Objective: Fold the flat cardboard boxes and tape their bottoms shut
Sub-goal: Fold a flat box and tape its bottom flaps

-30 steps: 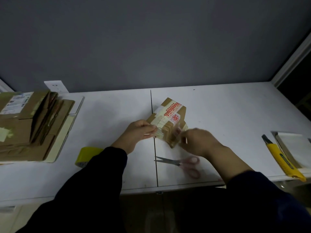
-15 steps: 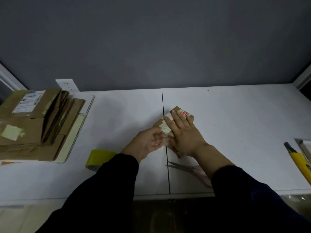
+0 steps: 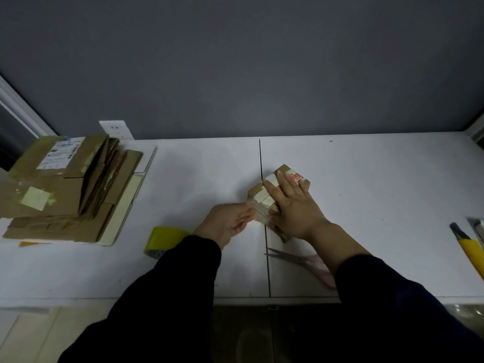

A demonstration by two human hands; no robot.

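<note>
A small brown cardboard box (image 3: 258, 193) with white and red labels lies on the white table (image 3: 366, 179) near its middle seam. My right hand (image 3: 293, 205) presses flat on top of it, fingers spread. My left hand (image 3: 230, 224) pinches a strip of clear tape (image 3: 258, 212) at the box's near-left edge. A yellow tape roll (image 3: 163, 241) rests just left of my left sleeve. Pink-handled scissors (image 3: 301, 260) lie on the table under my right forearm.
A stack of flat cardboard boxes (image 3: 65, 189) sits on a white board at the left. A yellow utility knife (image 3: 468, 247) lies at the right edge beside a shiny tray. A wall socket (image 3: 116, 129) is behind the stack.
The box went from held up between both hands to lying on the table. My right hand moved onto its top and pressed down; my left hand drew back a little, pulling tape.
</note>
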